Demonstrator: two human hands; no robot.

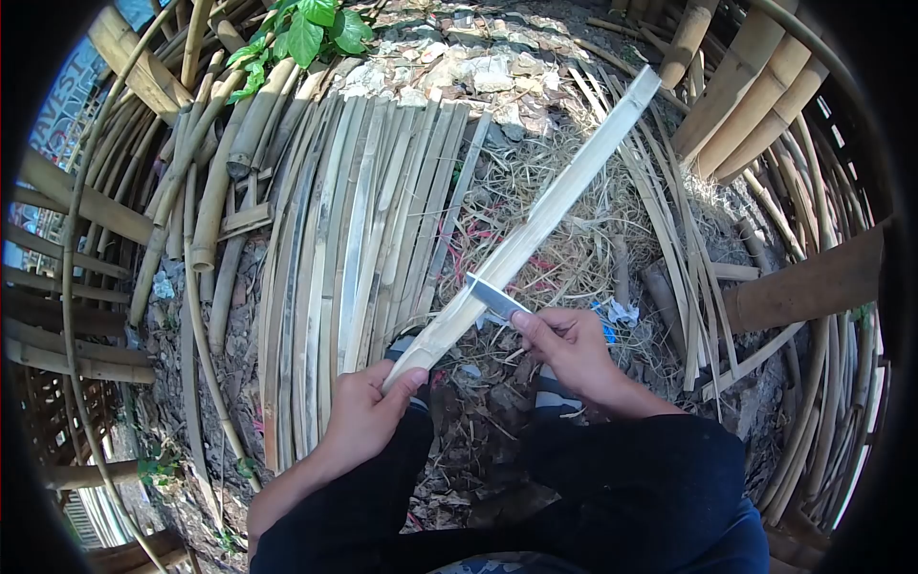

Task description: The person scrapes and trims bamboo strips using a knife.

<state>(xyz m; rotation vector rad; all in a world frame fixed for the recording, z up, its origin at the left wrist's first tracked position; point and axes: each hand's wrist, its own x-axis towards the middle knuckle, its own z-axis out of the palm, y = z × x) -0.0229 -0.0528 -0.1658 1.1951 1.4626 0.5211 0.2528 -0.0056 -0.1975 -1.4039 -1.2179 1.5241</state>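
Note:
A long, pale bamboo strip [559, 196] runs diagonally from the lower middle toward the upper right. My left hand [368, 411] is closed around its near end, thumb on top. In my right hand [572, 354] is a knife [494, 298], its handle hidden by the fingers. The blade lies across the strip, touching it a short way beyond my left hand, with its tip at the strip's left edge.
Many split bamboo strips [359, 220] lie side by side on the left. Shavings [535, 172] cover the ground ahead. Thin strips [674, 239] and thick bamboo poles [803, 277] stand at the right. More poles [220, 191] and a leafy plant [311, 33] are at upper left.

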